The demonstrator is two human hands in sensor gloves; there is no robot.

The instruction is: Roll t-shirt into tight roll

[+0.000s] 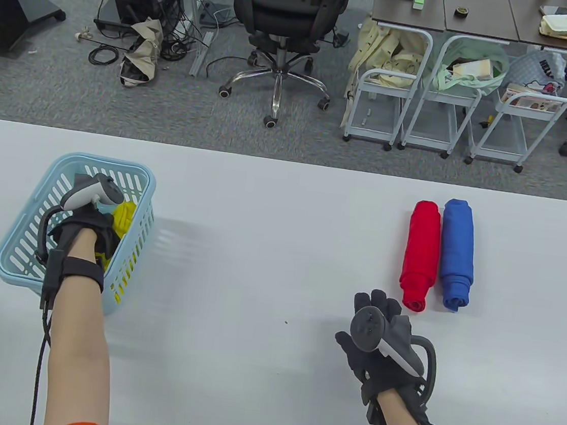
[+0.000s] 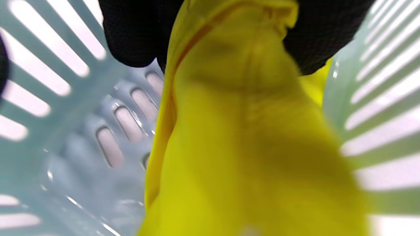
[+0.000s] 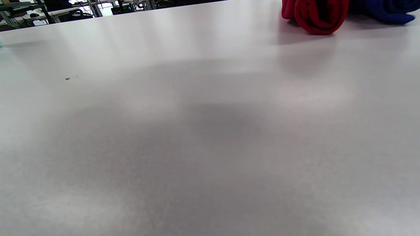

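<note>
1. The left hand [image 1: 84,233] is down inside the light blue basket [image 1: 24,239], and in the left wrist view its gloved fingers [image 2: 137,32] are pinched on either side of the bunched top of the yellow t-shirt [image 2: 249,137], so it has hold of the cloth.
2. From those fingers the shirt hangs straight down in a loose, crumpled column, with the slotted basket walls close around it; in the table view a yellow fold shows just at 1 o'clock of the hand.
3. I'd judge this to be the fetching step: the shirt is grasped but not yet clear of the basket, and nothing of it has been laid out or rolled.
4. The next move likely calls for lifting it over the rim without snagging the slots, then spreading it flat on the open white table [image 1: 271,231] at about 3 o'clock of the basket, where both hands can work.
5. The right hand [image 1: 377,335] hovers over the table well apart from the basket, fingers relaxed and spread, holding nothing.
6. At 1 o'clock of that hand lie a red rolled shirt [image 1: 420,253] and a blue rolled shirt [image 1: 457,253], side by side and touching, seemingly already finished.
</note>
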